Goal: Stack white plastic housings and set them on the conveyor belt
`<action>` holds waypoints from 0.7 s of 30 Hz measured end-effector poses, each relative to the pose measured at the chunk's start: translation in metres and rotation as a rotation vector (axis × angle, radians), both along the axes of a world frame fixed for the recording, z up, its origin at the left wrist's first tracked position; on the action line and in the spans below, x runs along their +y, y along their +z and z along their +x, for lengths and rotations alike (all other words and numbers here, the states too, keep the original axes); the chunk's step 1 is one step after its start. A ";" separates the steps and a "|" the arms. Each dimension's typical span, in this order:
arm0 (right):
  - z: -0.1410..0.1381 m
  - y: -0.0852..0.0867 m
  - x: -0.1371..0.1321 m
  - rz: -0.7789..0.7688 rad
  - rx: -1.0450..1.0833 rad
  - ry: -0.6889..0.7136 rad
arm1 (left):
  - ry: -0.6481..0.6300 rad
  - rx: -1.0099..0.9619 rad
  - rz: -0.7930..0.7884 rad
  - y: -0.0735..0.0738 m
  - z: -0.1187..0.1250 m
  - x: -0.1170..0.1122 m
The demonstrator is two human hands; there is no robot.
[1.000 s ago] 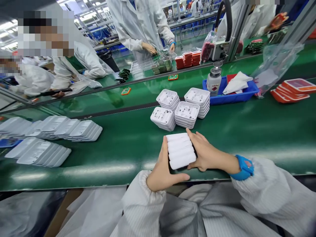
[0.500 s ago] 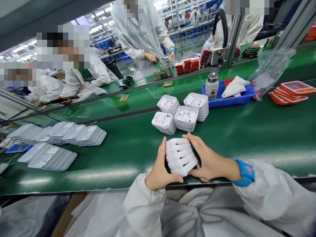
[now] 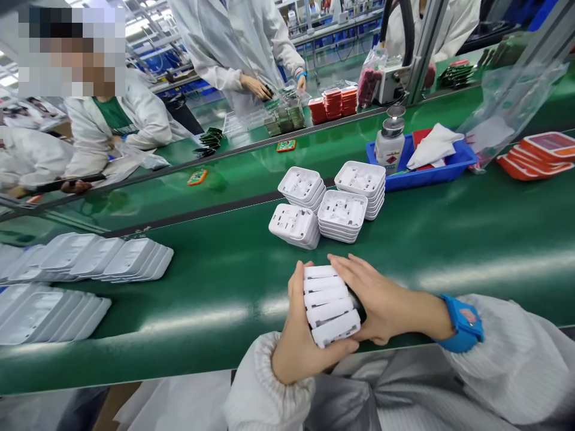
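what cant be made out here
Held pieces, head view: flat faces mostly hidden by one another.
Left trays, head view: cut off by the left edge.
Bottle label, head view: too small to read.
Blue bin, head view: floor partly hidden by white cloth.

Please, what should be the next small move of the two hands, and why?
Probably the left hand and right hand should press the white stack gently even: its pieces fan out, with the one nearest the body tilted, and both hands hold it from opposite sides.
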State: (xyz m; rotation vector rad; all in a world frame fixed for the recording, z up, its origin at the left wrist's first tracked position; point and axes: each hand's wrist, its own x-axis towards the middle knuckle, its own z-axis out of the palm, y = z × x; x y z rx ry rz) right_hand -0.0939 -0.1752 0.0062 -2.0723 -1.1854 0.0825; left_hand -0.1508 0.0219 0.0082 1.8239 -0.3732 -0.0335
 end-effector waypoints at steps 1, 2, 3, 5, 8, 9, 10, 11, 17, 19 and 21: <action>0.000 0.000 0.001 0.014 -0.005 -0.009 | 0.039 -0.018 0.008 0.000 0.000 -0.003; 0.000 0.001 0.000 0.045 0.006 -0.016 | 0.063 -0.028 0.005 0.000 0.000 -0.004; -0.001 0.002 0.000 0.088 0.027 -0.023 | 0.066 -0.031 -0.015 0.000 0.000 -0.004; -0.001 0.008 -0.003 0.177 0.069 -0.036 | 0.031 -0.017 -0.063 0.003 0.000 0.001; -0.001 0.017 -0.007 0.238 0.110 -0.043 | -0.005 0.044 0.019 0.008 0.002 0.016; 0.000 0.018 -0.008 0.228 0.117 -0.038 | 0.010 0.055 0.111 0.009 0.003 0.022; 0.001 0.018 -0.007 0.204 0.123 -0.030 | 0.030 0.052 0.226 0.009 0.004 0.028; 0.001 0.017 -0.006 0.172 0.128 -0.020 | 0.049 0.034 0.350 0.009 0.004 0.033; 0.004 0.002 0.006 -0.043 0.157 -0.004 | 0.032 -0.167 0.826 0.001 0.007 0.048; 0.003 0.000 0.008 -0.059 0.146 -0.006 | 0.031 -0.185 0.851 0.000 0.007 0.048; 0.002 0.000 0.009 -0.050 0.128 -0.008 | 0.036 -0.195 0.853 -0.001 0.007 0.048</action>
